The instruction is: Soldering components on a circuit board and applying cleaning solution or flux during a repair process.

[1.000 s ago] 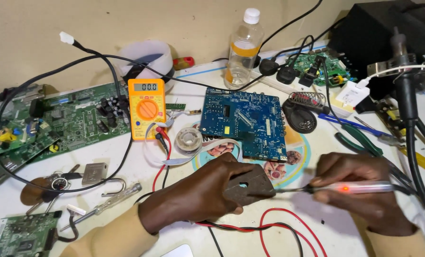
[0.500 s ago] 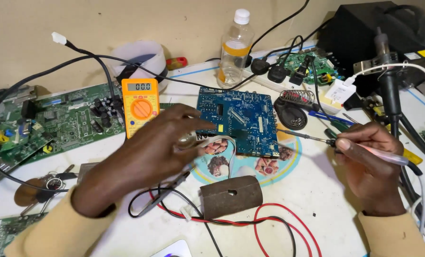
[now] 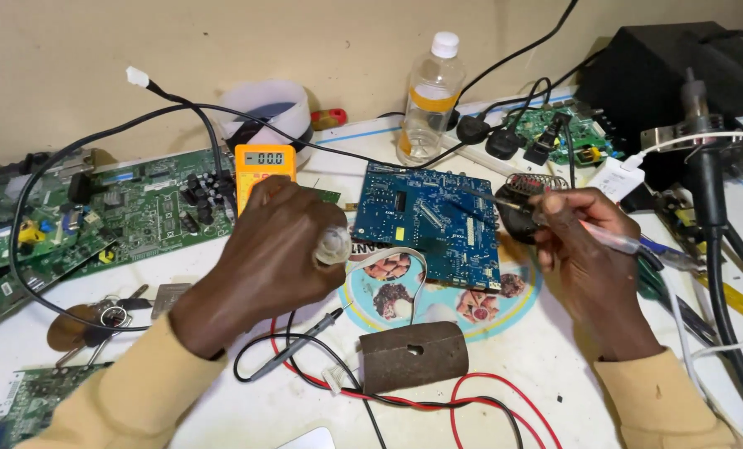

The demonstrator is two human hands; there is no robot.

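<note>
Workbench [image 3: 554, 366] white, cluttered with circuit boards [image 3: 138, 208]; beige wall [image 3: 305, 41] behind.

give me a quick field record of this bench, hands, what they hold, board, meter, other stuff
setting: cluttered white workbench against a beige wall
left hand: left hand pinching a small solder spool beside the board
right hand: right hand holding a soldering iron, tip over the board
board: blue circuit board lying flat at centre
meter: orange multimeter behind the left hand
front: brown metal block with red and black leads around it
left side: green circuit boards
back: clear plastic bottle, white power strip
</note>
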